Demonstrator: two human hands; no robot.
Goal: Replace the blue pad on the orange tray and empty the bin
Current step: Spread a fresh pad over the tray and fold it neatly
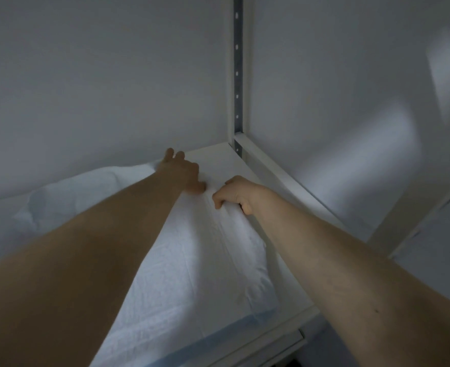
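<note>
On the white shelf [218,160]: the pad [218,274] lies along the surface from its near edge toward its far right corner, white and quilted on top.
Pad edge: a thin band of blue shows along its underside at the near edge of the shelf.
Pad shape: thick and rumpled, bulging up at the far left by the back wall; whether it is one layer or several cannot be told.
Right hand [234,193]: knuckles up and fingers curled tight, it pinches a raised fold of the pad near the pad's far end.
Left hand [181,170]: just beside the right hand and a little farther in, fingers stretched forward over the pad's far edge toward the back wall, thumb tip pressing down on the pad top.
Forearms: both bare, reaching in from the near edge, the left one crossing over the pad, the right one along the pad's right side.
Bare shelf: a strip shows beyond the hands, up to the far right corner.
Back wall [99,75]: plain white, in dim light.
Side wall [337,88]: white, with a pale patch of light on it.
Metal strip [237,75]: grey, punched with a row of holes, standing upright in the far right corner where the two walls meet.
</note>
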